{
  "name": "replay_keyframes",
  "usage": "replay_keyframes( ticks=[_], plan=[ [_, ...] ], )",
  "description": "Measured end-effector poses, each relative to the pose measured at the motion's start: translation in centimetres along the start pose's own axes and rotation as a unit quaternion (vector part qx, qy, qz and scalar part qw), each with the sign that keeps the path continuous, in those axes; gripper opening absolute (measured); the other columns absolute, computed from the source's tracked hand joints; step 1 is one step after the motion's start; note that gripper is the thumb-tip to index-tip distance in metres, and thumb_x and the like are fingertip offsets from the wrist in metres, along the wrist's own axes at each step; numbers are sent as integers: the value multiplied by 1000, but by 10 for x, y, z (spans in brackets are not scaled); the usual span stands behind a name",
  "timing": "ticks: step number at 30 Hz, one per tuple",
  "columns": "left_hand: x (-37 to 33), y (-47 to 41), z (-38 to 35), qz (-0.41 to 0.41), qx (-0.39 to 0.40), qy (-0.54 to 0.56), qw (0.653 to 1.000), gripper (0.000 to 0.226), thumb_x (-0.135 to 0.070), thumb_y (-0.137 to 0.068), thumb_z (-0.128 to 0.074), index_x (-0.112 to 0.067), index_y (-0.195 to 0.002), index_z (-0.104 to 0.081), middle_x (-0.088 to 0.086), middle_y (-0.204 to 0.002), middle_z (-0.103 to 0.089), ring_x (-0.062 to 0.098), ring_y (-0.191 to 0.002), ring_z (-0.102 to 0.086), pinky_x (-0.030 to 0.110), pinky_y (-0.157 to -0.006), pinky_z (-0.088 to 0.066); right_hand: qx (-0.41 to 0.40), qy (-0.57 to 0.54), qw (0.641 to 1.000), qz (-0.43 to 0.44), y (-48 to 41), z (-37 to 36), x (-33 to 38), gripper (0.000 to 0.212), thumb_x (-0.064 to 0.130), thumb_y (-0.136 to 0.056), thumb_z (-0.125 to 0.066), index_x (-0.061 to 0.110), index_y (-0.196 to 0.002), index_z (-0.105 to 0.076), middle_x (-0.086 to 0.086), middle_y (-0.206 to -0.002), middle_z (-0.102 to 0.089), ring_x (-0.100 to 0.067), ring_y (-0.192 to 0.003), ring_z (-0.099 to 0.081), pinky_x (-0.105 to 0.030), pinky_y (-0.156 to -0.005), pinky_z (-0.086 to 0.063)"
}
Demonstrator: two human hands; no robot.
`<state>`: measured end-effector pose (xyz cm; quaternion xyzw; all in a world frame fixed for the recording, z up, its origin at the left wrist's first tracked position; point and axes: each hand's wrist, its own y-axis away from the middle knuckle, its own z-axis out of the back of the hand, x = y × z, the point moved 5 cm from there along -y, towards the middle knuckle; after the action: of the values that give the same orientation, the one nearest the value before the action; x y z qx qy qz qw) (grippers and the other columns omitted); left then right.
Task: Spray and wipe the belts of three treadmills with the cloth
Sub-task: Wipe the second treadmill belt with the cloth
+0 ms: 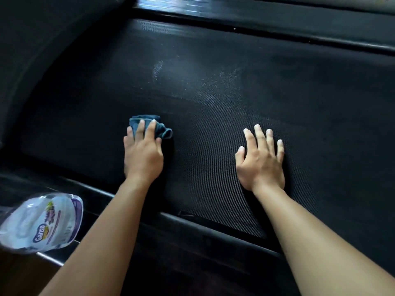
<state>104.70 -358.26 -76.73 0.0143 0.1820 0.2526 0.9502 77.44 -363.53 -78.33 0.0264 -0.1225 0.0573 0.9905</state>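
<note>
Left hand (143,154) presses flat fingers (152,127) on the bunched blue cloth (163,131), pinning it to the belt (299,99); right hand (260,161) braces flat beside it. Spray mist (205,82) sits just ahead of the fingertips, so I'd push forward evenly.

Near side rail (192,248): a dark flat strip with a raised rounded lip, crossing the lower half of the frame on a slant from centre left to lower right.
Far side rail (277,24): a dark glossy band across the top of the frame, with a streaky pale reflection at top centre.
Curved housing (42,39): black, unlit, filling the upper left corner.
Floor (19,276): brown, in the lower left corner, beside a bright metal edge strip (49,258).
</note>
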Motion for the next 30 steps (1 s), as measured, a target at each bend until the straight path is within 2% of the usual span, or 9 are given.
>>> replay_keyframes(
  ticks=[4, 7, 9, 12, 14, 17, 21, 26, 30],
  plan=[
    [-46, -3, -16, -84, 6, -24, 996, 53, -29, -105, -38, -25, -156, -25, 4, -166, -16, 35, -152, -7, 42, -123, -3, 1, 1, 1000, 1, 0, -1, -1, 57, 41, -98, -30, 27, -153, -27, -2, -164, -16, -27, -151, -7, -51, -122, -1],
    [-78, 32, -36, -198, 16, -47, 979, 53, -26, -103, -45, -24, -154, -32, 8, -163, -26, 39, -150, -16, 46, -122, -10, -3, 1, 1000, 0, 0, -1, -1, 57, 41, -97, -30, 27, -152, -28, -2, -164, -17, -27, -151, -7, -51, -122, -2],
    [-77, 63, -43, -237, 37, -39, 970, 53, -27, -101, -47, -27, -152, -35, 5, -161, -30, 36, -150, -19, 46, -122, -12, -6, 0, 1000, 1, 0, 0, 0, 57, 41, -97, -32, 27, -152, -29, -2, -163, -18, -27, -151, -8, -51, -121, -2],
    [-42, 84, -37, -204, 49, -37, 977, 52, -36, -100, -38, -34, -151, -32, -1, -162, -28, 31, -152, -17, 43, -122, -8, -1, 4, 1000, 2, 0, 0, 0, 56, 40, -98, -32, 27, -153, -28, -2, -164, -16, -27, -152, -6, -51, -122, -1],
    [-16, 78, -26, -158, 47, -20, 986, 51, -33, -102, -40, -33, -153, -31, -3, -164, -21, 30, -153, -10, 40, -122, -1, -1, 5, 1000, 2, 0, 0, -1, 56, 40, -98, -30, 27, -153, -27, -2, -164, -16, -26, -152, -6, -50, -122, -1],
    [11, 48, -8, -77, 26, -10, 997, 53, -30, -104, -45, -29, -155, -29, 0, -166, -16, 32, -153, -5, 44, -122, -1, -2, -1, 1000, 1, 0, 0, -1, 56, 40, -98, -31, 27, -153, -27, -2, -164, -16, -26, -152, -6, -50, -122, -1],
    [9, -3, 6, -16, 12, 10, 1000, 53, -32, -105, -38, -28, -156, -24, 1, -166, -12, 29, -153, 0, 43, -123, 0, 0, -3, 1000, 2, -1, -1, -1, 57, 41, -98, -29, 28, -153, -25, -1, -164, -14, -25, -152, -5, -50, -122, 0],
    [-47, -20, -13, -89, 21, -3, 996, 54, -32, -105, -39, -27, -156, -24, 1, -167, -12, 31, -153, -3, 41, -123, -3, -1, -9, 1000, 2, -2, -2, -2, 57, 42, -98, -28, 29, -153, -26, -1, -164, -15, -24, -152, -5, -49, -122, 1],
    [-77, 32, -33, -209, 42, -22, 977, 55, -32, -104, -43, -28, -156, -25, 2, -165, -17, 31, -153, -6, 41, -124, -5, -3, -33, 999, 2, -2, -1, -4, 56, 44, -98, -30, 28, -152, -31, 0, -164, -16, -23, -152, -5, -47, -122, 2]
  ],
)
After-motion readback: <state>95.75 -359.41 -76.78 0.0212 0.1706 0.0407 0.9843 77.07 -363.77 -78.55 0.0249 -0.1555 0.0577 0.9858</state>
